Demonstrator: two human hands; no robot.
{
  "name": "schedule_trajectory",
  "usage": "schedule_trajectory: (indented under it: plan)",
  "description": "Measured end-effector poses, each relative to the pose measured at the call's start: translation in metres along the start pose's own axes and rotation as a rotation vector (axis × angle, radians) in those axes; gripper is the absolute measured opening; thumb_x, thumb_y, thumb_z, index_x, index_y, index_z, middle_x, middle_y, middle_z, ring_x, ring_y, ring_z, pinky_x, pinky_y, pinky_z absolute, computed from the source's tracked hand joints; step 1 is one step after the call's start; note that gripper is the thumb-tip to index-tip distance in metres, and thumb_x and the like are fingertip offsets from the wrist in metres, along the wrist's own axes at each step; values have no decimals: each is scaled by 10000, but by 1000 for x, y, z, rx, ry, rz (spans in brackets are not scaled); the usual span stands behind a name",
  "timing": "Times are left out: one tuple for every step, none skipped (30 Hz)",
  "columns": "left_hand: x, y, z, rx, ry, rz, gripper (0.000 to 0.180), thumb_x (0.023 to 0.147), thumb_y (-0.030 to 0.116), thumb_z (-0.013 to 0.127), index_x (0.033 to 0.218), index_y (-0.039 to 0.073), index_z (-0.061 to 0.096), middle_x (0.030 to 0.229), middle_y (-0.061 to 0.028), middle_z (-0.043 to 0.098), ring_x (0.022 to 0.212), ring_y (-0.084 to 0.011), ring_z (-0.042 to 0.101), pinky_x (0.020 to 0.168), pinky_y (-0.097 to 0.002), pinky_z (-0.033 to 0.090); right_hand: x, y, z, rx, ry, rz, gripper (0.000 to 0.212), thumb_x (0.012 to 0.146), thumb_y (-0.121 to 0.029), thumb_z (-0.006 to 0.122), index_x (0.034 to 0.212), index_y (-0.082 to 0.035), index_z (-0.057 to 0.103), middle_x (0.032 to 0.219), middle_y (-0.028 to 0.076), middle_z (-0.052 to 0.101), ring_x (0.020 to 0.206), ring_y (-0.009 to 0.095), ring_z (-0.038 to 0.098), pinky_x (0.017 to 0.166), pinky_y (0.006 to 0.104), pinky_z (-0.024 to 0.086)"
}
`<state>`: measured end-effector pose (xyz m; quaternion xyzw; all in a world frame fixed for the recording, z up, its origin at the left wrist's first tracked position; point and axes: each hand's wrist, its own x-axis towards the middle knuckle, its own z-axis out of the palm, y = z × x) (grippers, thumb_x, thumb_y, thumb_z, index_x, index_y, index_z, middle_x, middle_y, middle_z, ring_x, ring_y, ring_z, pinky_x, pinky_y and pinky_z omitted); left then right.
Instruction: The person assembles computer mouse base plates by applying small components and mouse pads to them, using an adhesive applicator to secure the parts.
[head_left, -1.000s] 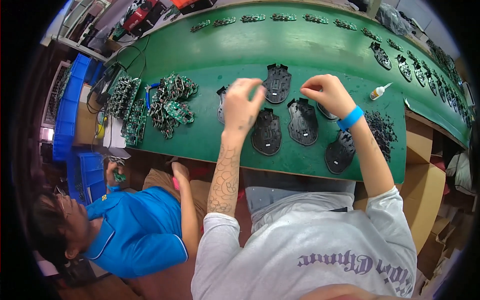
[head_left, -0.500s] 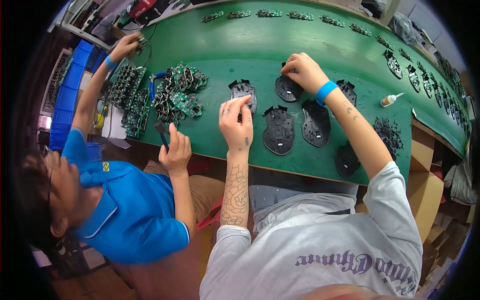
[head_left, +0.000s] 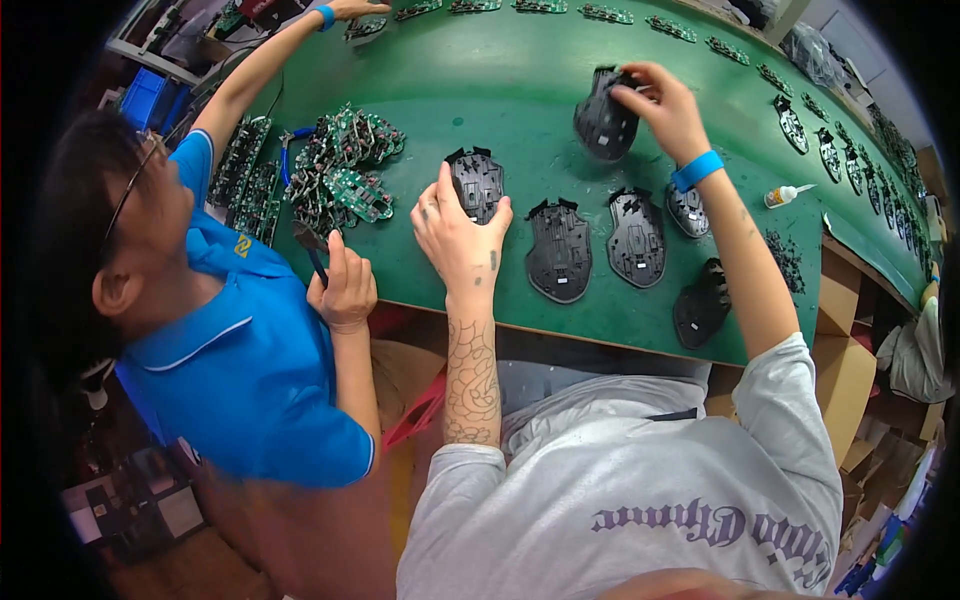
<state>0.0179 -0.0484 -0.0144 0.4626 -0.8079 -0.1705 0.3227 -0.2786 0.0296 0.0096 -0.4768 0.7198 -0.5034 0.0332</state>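
Note:
My left hand (head_left: 462, 240) spans a black plastic mouse base (head_left: 482, 182) on the green bench, index finger along its left edge and thumb at its right edge. In my right hand (head_left: 665, 105) another black mouse base (head_left: 605, 125) is held up over the bench, gripped by its right side between thumb and fingers. Two more mouse bases lie side by side between my arms, one on the left (head_left: 559, 250) and one on the right (head_left: 637, 238). Another base (head_left: 688, 208) sits by my right wrist, and one (head_left: 702, 308) rests near the front edge.
To my left, a co-worker in a blue shirt (head_left: 240, 390) holds a dark-handled tool (head_left: 312, 245) beside piled green circuit boards (head_left: 350, 165). A small white bottle (head_left: 785, 196) and loose black bits (head_left: 785, 262) are at the right. Boards (head_left: 607, 13) line the bench's far side.
My right hand has lifted a mouse base off the bench, up and to the right. The fingers of my left hand have spread around the base below them. The co-worker's far arm has reached farther out.

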Motion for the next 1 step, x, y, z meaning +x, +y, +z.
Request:
schedule_trajectory:
  plan:
    - [0,-2,1,-43,22,-2,812,710,385,810,1380,54,491,1314,-141,524,1239,-350,448,1057,-482,345,-1,0,2,2,-3,3,394,844,-239,750,1172,-49,642,1104,133,685,878,282,692,787,352,556]
